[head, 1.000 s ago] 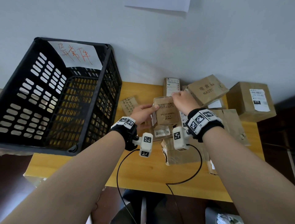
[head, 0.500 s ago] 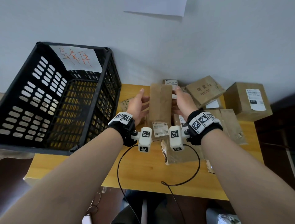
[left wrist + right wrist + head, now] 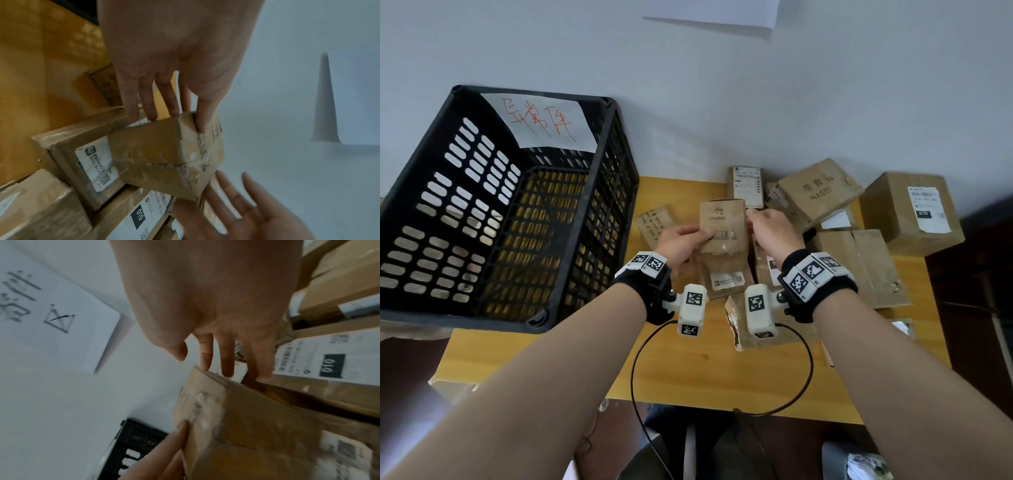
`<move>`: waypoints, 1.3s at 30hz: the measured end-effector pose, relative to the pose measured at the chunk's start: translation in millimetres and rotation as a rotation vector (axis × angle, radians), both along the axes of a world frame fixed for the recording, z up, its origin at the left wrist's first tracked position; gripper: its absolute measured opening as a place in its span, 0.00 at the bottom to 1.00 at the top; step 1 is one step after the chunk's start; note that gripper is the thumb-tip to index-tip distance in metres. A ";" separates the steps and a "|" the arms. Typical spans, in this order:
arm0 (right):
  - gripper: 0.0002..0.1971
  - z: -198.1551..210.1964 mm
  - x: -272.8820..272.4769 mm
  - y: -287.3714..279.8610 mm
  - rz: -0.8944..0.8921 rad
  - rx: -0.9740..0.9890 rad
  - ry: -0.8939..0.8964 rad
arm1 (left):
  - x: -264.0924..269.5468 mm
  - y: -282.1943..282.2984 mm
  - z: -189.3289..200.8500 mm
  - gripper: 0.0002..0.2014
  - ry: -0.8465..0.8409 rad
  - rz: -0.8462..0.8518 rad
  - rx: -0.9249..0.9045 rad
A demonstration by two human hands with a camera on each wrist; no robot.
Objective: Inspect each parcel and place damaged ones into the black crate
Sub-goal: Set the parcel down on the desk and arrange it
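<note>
Holding a small parcel (image 3: 722,224) above the desk (image 3: 688,370), the person has both hands on it: the left hand (image 3: 681,241) pinches its near-left edge with thumb on top, so that grip is clamped on the parcel; the right hand (image 3: 774,233) steadies the right side, fingers mostly straight along the edge in the right wrist view. The parcel sits at the centre of the head view, over the pile (image 3: 852,260) of other boxes spreading toward 3 o'clock. The crate (image 3: 619,192) stands at 9 o'clock, and its visible interior shows no parcel. Judging by that, sorting is at an early stage: this parcel is under inspection, and the rest of the pile awaits checking
</note>
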State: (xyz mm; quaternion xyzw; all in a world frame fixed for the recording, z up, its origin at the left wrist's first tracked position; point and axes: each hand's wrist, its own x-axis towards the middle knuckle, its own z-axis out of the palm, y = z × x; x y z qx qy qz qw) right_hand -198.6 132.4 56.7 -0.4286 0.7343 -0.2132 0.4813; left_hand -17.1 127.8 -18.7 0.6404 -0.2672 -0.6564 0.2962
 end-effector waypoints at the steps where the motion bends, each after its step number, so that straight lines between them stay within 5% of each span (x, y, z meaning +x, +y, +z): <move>1: 0.23 6.2 1.0 0.3 0.055 -0.076 0.089 | 0.0 0.3 -0.8 0.18 0.003 -0.026 0.001; 5: 0.25 25.9 14.1 -3.7 0.251 -0.246 0.123 | -0.3 -0.8 2.3 0.16 0.021 -0.041 -0.001; 9: 0.36 23.1 23.3 -9.5 0.409 -0.113 0.201 | 2.3 -0.1 6.1 0.13 0.024 -0.080 -0.003; 16: 0.18 5.7 30.3 -25.4 0.565 0.001 0.443 | 0.6 0.4 5.2 0.19 0.040 -0.123 0.071; 21: 0.19 7.7 39.9 -25.1 0.656 0.024 0.589 | 6.6 0.3 0.6 0.18 0.062 -0.108 0.120; 28: 0.22 -2.0 24.2 -37.1 0.576 -0.016 0.469 | 6.0 1.4 0.8 0.18 0.091 -0.121 0.135; 33: 0.16 -3.6 18.7 -26.2 0.347 -0.304 0.423 | 9.7 5.7 1.9 0.22 0.125 -0.146 0.166; 36: 0.27 -10.4 16.6 -24.5 0.267 -0.074 0.362 | 11.9 13.9 -3.4 0.31 0.174 -0.158 0.157; 39: 0.36 -17.0 18.7 -22.0 0.236 0.064 0.131 | 9.0 21.5 -1.6 0.25 0.275 -0.111 0.144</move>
